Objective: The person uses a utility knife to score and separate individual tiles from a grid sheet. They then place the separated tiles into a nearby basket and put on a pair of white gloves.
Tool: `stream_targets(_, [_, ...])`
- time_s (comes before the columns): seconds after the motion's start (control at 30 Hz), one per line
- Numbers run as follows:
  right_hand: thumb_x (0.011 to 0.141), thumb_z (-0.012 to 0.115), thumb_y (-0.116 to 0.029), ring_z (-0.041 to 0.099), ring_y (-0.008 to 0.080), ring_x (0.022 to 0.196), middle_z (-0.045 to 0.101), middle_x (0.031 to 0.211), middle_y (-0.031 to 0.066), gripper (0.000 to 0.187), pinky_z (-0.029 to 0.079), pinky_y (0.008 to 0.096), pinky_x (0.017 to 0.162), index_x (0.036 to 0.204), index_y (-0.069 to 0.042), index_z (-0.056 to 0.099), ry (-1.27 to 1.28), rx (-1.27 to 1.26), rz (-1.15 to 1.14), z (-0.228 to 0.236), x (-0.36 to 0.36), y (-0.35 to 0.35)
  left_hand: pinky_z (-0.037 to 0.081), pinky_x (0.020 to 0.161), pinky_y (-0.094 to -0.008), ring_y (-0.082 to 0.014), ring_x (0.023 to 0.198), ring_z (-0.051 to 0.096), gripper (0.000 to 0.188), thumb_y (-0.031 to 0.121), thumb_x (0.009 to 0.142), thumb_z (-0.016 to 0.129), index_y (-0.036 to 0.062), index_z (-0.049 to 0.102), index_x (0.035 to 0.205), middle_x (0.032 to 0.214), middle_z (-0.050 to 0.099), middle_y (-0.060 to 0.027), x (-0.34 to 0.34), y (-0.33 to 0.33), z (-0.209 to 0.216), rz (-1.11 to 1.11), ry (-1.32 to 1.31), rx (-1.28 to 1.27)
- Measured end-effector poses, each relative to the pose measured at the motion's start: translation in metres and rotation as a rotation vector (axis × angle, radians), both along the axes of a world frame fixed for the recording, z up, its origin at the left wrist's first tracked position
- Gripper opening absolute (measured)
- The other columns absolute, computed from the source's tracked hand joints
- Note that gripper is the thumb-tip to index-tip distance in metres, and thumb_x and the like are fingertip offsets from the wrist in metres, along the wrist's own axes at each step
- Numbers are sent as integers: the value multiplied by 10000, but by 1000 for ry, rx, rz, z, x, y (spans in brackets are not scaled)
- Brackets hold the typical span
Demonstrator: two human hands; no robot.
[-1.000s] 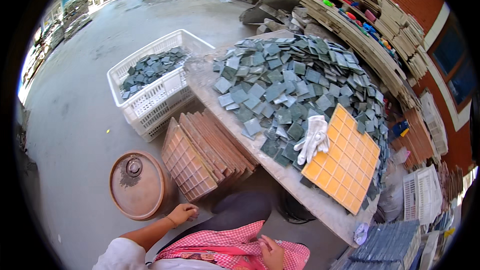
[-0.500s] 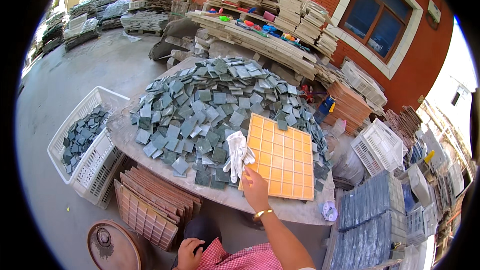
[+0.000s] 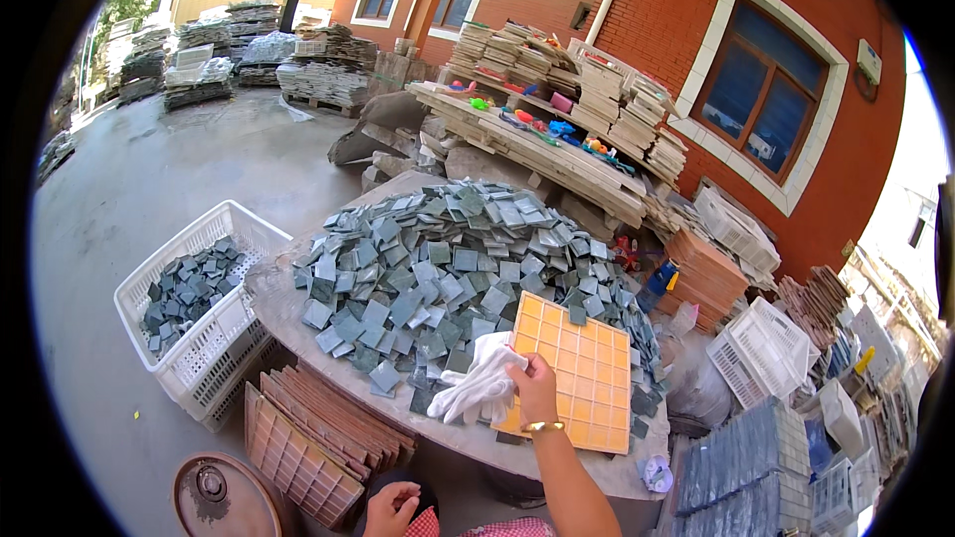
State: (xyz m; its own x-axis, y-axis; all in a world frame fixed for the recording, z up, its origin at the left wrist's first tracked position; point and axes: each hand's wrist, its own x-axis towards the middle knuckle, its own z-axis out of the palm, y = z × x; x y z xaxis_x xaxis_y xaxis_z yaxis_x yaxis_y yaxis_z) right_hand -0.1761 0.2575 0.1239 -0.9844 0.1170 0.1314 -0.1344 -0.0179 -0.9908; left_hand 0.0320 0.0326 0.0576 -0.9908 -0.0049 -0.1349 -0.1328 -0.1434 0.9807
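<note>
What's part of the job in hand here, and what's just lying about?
Likely in the job:
right hand, gripping white gloves
yellow gridded tray
grey-green tiles
table

Likely lying about:
brown drum
bright small items
blue-grey stacks

Square grey-green tiles (image 3: 463, 261) lie heaped on the table (image 3: 277, 290).

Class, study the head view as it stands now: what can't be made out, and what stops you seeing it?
All in the head view:
Part of the yellow tray: hidden by the white gloves and right grip.
Lower tiles in the grey heap: covered by upper ones.
Arm behind the left grip: cut off by lower edge.
Brown drum's base: same edge.
Bright things behind the heap: too small to name.
</note>
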Motion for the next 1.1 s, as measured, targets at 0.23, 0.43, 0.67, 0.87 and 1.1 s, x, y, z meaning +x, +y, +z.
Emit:
stream_targets(0.23, [813,671,-42,552,94,821,577,896,48,278,483,239,665,1049,-3,528,41,-319,-155,-17,157,-25,452,939,-404,-227,1210,455,687,147,869,642,102,242,1426,1336,423,-76,-49,64,48,-140,60,744])
stream_targets(0.43, [717,734,-51,604,236,829,597,923,141,343,505,311,689,1037,-30,609,600,766,-416,11,222,24,458,658,-234,-92,813,578,274,180,903,614,14,573,1116,938,623,-24,-31,82,42,-198,-64,323])
stream_targets(0.67, [735,715,-61,603,253,756,614,802,111,107,490,346,642,816,-24,655,415,551,-78,31,252,47,459,635,-235,-90,785,571,287,235,945,551,9,580,1119,953,614,-33,-21,116,42,-241,-193,233])
stream_targets(0.87, [731,739,-77,604,272,911,550,1186,123,358,500,357,810,1073,-68,636,559,568,-26,46,271,66,454,902,-339,-206,1073,564,445,309,972,467,-15,480,1277,1180,581,-115,-29,106,49,-408,-284,552])
stream_targets(1.1, [800,678,-92,589,158,796,629,937,98,150,471,260,702,917,-15,627,280,366,-213,17,265,69,515,686,-321,-167,867,618,464,465,981,373,71,555,1145,1008,634,-73,-24,96,45,-560,-569,531])
